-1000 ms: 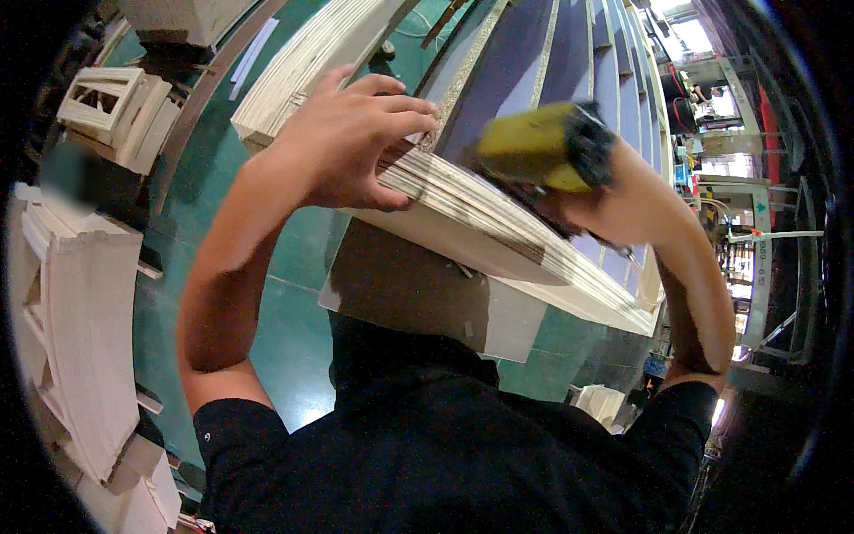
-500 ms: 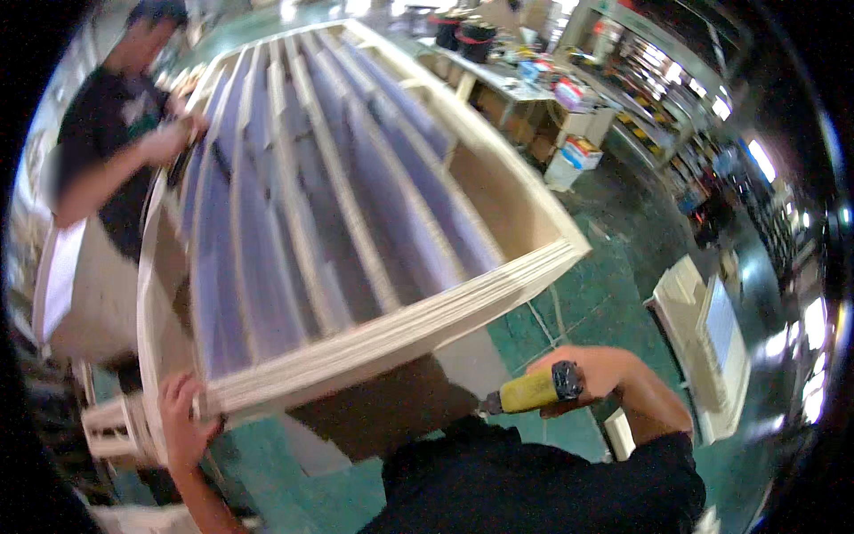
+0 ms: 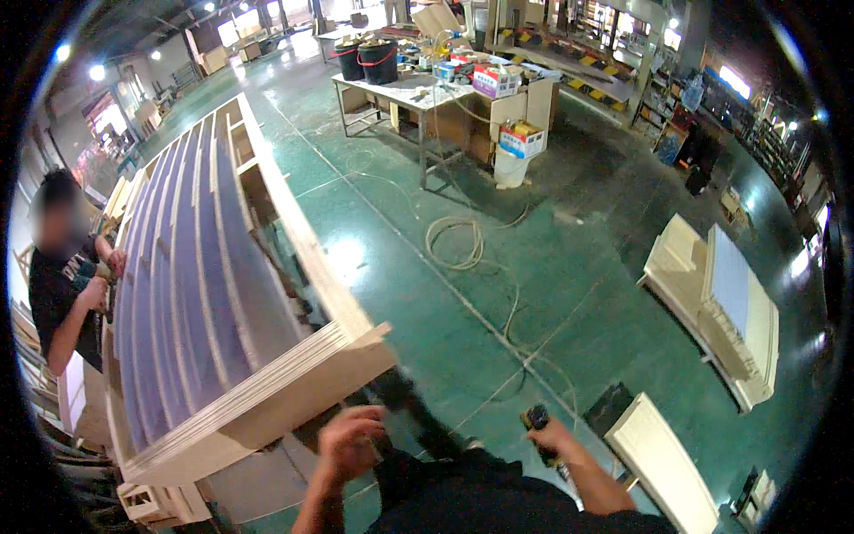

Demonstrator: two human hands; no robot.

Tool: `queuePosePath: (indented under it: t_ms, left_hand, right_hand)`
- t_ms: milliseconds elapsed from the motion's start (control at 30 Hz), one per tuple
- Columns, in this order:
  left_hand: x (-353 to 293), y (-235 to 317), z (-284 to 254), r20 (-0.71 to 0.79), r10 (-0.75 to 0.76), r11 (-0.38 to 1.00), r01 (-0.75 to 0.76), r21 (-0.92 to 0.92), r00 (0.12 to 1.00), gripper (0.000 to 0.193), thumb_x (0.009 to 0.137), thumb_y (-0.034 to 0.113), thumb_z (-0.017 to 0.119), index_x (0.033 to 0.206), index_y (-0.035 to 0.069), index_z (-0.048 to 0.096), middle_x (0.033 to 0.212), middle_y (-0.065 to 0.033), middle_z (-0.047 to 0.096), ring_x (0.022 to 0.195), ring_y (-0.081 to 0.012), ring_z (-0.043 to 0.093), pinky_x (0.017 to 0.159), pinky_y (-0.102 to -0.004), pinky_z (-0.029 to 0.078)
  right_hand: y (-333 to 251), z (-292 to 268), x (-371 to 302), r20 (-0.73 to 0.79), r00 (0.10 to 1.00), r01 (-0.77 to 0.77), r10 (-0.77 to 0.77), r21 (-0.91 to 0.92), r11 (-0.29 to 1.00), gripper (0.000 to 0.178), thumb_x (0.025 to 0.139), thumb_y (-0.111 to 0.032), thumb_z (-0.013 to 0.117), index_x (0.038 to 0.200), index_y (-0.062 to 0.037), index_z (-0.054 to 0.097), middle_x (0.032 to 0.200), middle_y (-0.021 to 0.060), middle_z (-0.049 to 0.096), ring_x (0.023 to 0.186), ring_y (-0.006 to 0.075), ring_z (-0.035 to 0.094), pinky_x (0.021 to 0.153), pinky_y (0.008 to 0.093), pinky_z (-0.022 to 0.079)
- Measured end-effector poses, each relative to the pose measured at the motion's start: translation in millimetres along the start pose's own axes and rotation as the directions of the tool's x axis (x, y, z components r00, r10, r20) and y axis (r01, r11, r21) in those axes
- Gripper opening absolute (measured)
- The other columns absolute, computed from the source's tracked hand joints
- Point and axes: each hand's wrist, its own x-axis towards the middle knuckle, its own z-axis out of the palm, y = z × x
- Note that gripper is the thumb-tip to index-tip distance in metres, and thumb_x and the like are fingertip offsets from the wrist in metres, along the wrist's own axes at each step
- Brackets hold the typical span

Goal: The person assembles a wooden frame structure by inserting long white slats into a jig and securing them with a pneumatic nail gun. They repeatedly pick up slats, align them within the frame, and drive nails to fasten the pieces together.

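My right hand [image 3: 553, 438] is closed round a yellow and black cordless drill [image 3: 537, 416], held low in front of my right side. My left hand [image 3: 354, 442] is raised near the front corner of a large wooden frame [image 3: 294, 392], apart from it. Its fingers are curled together, and whatever they may hold is too small to make out. Pale slats [image 3: 206, 267] run lengthwise inside the frame, with bluish-purple strips between them. At the frame's left side a co-worker [image 3: 67, 267] holds a dark power tool [image 3: 92, 271].
A workbench [image 3: 418, 93] with buckets and boxes stands at the back. A coiled hose [image 3: 454, 242] lies on the green floor, trailing toward me. To the right are a cream panel piece [image 3: 676, 267] with a light-blue sheet and a long cream board [image 3: 663, 458].
My view has swung right and up. My left hand has come off the frame's near left corner and moved right. The drill has turned from pointing left to hanging lower at my right.
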Motion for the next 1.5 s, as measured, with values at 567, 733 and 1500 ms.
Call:
queuePosePath:
  t_ms: [567, 733, 1500]
  left_hand:
    - [267.7, -183.2, 287.7, 0.417, -0.27, 0.952, 0.306, -0.02, 0.868, 0.069, 0.077, 0.018, 0.078, 0.137, 0.003, 0.049, 0.138, -0.0218, 0.053, 0.131, -0.0387, 0.049, 0.108, -0.0457, 0.042]
    - [381.6, -193.8, 258.2, 0.228, -0.228, 0.968, 0.246, -0.053, 0.947, 0.076, 0.071, 0.015, 0.083, 0.139, 0.008, 0.05, 0.134, -0.0182, 0.057, 0.124, -0.0379, 0.054, 0.103, -0.0455, 0.046]
    - [667.6, -307.8, -73.1, -0.54, -0.492, 0.561, 0.723, 0.403, 0.683, 0.061, 0.081, 0.041, 0.078, 0.131, 0.012, 0.059, 0.134, -0.0131, 0.059, 0.123, -0.0347, 0.056, 0.105, -0.0496, 0.041]
  right_hand:
    - [-248.0, -223.8, 225.7, 0.413, 0.85, 0.478, -0.328, -0.342, 0.809, 0.044, 0.075, -0.03, 0.079, 0.109, -0.0053, 0.067, 0.087, 0.0161, 0.071, 0.081, 0.0344, 0.068, 0.074, 0.0437, 0.053]
    - [-416.5, -269.4, 286.0, 0.662, 0.631, 0.735, -0.405, -0.343, 0.585, 0.05, 0.072, -0.03, 0.084, 0.111, -0.0042, 0.066, 0.101, 0.0174, 0.069, 0.093, 0.0319, 0.067, 0.081, 0.0408, 0.051]
    - [-951.6, -177.9, 591.5, 0.967, 0.117, 0.985, -0.228, -0.085, 0.147, 0.039, 0.074, -0.013, 0.071, 0.109, -0.0003, 0.06, 0.1, 0.0168, 0.061, 0.095, 0.0332, 0.062, 0.084, 0.0402, 0.05]
